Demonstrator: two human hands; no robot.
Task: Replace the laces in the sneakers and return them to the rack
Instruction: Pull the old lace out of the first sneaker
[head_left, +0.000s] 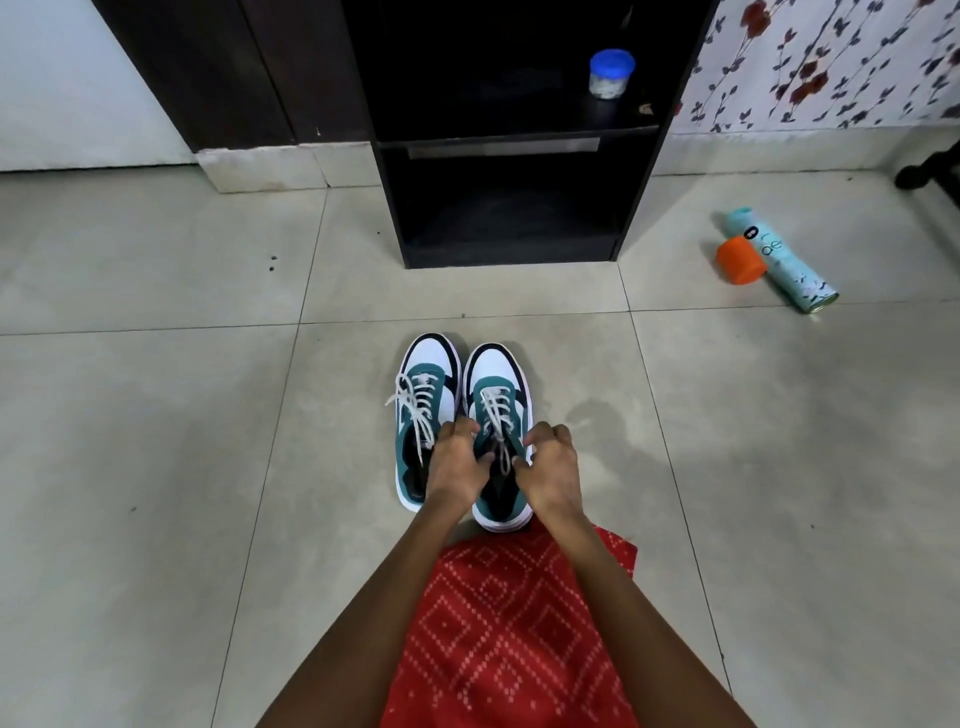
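Glossy pale floor tiles (156, 467), grout lines straight; both hands at one sneaker.
Nearest is the red diamond-print cloth (509, 623). Left hand (457, 465) and right hand (553, 473), fingers curled, pinch the white lace (496, 410) of the right-hand sneaker (496, 366), which touches the left-hand sneaker (428, 358). Open floor lies either side. Well beyond stands the black rack (504, 148), and a spray can (784, 260) lies to the right.
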